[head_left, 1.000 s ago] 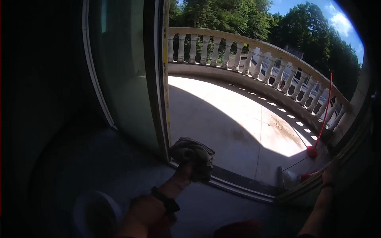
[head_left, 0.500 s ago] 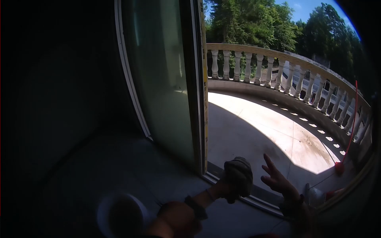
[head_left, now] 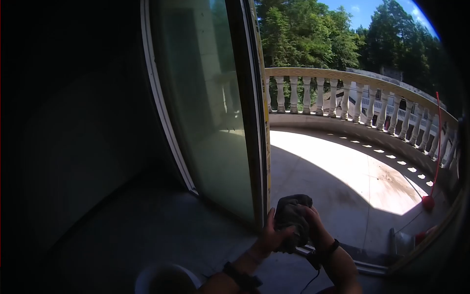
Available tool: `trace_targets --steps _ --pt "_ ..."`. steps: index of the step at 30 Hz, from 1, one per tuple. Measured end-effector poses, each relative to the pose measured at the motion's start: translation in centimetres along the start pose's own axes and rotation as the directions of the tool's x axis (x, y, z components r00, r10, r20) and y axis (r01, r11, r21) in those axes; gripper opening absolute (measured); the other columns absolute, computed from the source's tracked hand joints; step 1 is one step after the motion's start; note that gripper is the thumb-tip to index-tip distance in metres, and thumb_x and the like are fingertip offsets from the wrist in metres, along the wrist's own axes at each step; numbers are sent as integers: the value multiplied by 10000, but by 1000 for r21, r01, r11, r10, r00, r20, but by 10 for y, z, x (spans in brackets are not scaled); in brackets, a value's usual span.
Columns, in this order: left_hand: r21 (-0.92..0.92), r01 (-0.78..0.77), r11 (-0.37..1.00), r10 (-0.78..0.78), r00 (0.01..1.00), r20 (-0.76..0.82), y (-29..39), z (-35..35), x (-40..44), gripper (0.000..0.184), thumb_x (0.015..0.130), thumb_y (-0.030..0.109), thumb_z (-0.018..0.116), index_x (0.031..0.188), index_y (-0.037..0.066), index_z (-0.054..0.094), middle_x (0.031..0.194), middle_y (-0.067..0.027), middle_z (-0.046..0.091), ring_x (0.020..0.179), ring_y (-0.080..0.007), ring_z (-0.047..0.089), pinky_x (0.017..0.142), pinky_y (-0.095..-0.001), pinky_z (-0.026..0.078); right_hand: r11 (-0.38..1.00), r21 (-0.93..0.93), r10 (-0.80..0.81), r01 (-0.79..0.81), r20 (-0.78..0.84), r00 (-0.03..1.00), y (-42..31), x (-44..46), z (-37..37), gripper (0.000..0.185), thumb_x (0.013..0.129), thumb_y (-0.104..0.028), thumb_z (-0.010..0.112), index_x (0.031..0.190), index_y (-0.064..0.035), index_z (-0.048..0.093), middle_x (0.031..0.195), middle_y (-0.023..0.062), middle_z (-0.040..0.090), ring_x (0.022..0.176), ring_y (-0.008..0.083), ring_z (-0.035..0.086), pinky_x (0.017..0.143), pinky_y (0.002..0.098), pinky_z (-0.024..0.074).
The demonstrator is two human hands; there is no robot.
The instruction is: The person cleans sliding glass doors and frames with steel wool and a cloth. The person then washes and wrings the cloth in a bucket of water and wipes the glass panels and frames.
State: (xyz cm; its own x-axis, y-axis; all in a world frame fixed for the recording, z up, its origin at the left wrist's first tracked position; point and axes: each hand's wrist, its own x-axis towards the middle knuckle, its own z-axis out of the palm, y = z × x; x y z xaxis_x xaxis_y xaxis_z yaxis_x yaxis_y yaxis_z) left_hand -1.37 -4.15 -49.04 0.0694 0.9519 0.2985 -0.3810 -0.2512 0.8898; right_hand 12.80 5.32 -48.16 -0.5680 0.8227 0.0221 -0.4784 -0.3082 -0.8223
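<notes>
Holding the bunched cloth [head_left: 292, 209] near the door track [head_left: 370, 268], with the left hand [head_left: 269, 241] loosely part-closed around one side and the right hand [head_left: 316, 229] curled over the other; best gripped evenly, loose edges tucked in.

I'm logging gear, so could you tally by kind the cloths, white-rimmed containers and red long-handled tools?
Cloth, between left hand and right hand: 1
White-rimmed container: 1
Red long-handled tool: 1
Total: 3
</notes>
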Motion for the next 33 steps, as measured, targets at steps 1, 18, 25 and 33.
trace_targets --steps 1,18,25,33 --pt "-28 -9 1000 4 981 -194 6 2 -3 684 794 97 678 1349 -1 290 1221 -112 459 1028 -171 537 852 -302 483 992 -86 -96 97 25 995 -11 23 2 272 853 -108 532 1104 -4 538 1018 102 612 923 202 610 812 321 503" --pt "-592 -322 739 -103 815 -571 87 -43 -30 327 922 287 496 1141 45 517 1023 -110 591 930 -222 591 812 -383 516 -402 -763 -859 507 506 80 -189 196 283 564 711 -128 607 1263 -102 494 1211 215 525 1124 351 512 882 415 451" --pt "-373 -514 772 85 666 -741 123 -57 -69 342 872 345 544 1063 61 546 979 -104 599 877 -237 598 785 -401 506 -405 -817 -827 410 519 217 33 201 103 764 554 -209 756 1241 -69 453 1048 122 565 949 333 528 861 406 388" --pt "-145 -374 916 174 697 -696 99 -110 -57 332 878 291 546 1106 50 535 1038 -105 573 915 -199 572 806 -369 501 259 -965 -353 -49 -142 925 250 140 -29 585 665 -190 665 1210 -128 462 1078 161 579 988 398 521 850 446 448"
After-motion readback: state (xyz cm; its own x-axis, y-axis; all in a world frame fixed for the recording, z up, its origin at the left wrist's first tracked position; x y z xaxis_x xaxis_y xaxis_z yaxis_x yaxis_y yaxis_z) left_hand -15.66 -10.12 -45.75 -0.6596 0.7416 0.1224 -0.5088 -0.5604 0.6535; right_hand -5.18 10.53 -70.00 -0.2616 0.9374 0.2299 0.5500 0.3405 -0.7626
